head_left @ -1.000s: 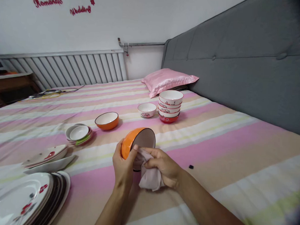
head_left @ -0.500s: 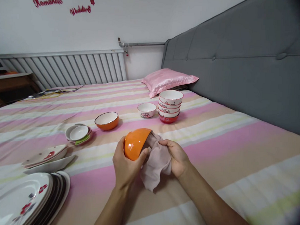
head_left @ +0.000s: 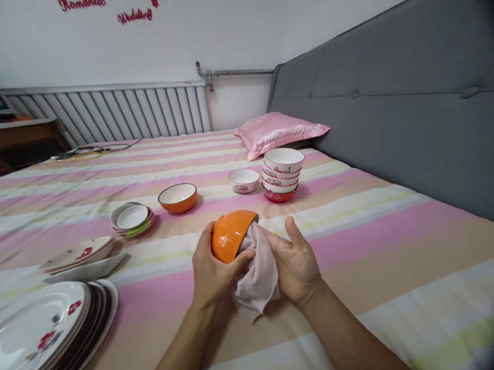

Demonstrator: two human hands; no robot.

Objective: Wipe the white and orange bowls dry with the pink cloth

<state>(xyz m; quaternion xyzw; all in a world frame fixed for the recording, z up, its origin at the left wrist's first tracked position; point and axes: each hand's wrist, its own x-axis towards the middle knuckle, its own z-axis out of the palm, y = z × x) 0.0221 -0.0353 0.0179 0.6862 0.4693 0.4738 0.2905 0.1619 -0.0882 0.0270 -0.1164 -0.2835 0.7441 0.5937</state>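
Tilted on its side, a glossy orange bowl point(head_left: 229, 236) is gripped by my left hand point(head_left: 214, 265), with the mouth turned to the right. A pale pinkish-grey cloth point(head_left: 260, 267) is tucked into the mouth and hangs down outside it; my left thumb lies against the cloth near the rim. My right hand point(head_left: 298, 266) is open beside the cloth, palm showing and thumb raised away from the fingers. Its fingers reach behind the cloth toward the bowl, and their tips are hidden. The bowl's inside is mostly covered.
Beyond my hands on the striped bed stand another orange bowl point(head_left: 178, 198), a small white bowl point(head_left: 243, 181) and a bowl stack point(head_left: 282, 175). Small dishes point(head_left: 132, 217), oval dishes point(head_left: 80, 254) and a plate stack point(head_left: 40, 320) lie left. A pink pillow point(head_left: 277, 132) rests near the grey headboard point(head_left: 398, 104).
My right hand has let go of its pinch on the cloth and opened, thumb now raised. The cloth hangs more bunched from the bowl. The orange bowl has shifted slightly right in view.
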